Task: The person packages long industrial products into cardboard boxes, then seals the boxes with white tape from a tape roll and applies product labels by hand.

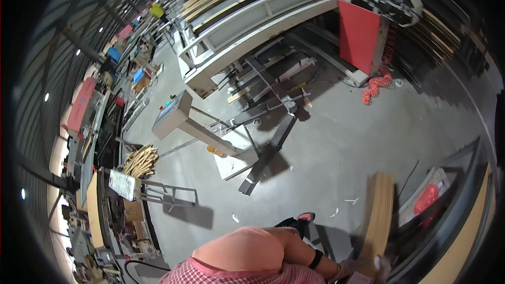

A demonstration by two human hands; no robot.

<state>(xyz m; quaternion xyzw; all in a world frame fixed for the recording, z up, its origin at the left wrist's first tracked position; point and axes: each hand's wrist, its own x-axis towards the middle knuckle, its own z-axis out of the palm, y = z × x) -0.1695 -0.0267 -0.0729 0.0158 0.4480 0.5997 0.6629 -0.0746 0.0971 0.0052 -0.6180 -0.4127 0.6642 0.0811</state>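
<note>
At the lower right my right arm, with a black band round it, reaches out to the near end of a stack of long brown wooden strips (380, 213). My right hand (380, 268) is at that end, blurred and partly cut off by the lower edge. Its fingers do not show clearly, so I cannot tell whether it grips the strips or only touches them. A small pinkish piece (360, 278) is beside the wrist. My left hand is out of view.
A grey control stand (208, 137) on a white base is ahead. Behind it stands a long machine frame (263, 23) with a red panel (359, 37) and coiled red hose (376, 88). Left is a metal stool (168, 192) near bundled sticks (141, 161). Dark rails (457, 221) run right.
</note>
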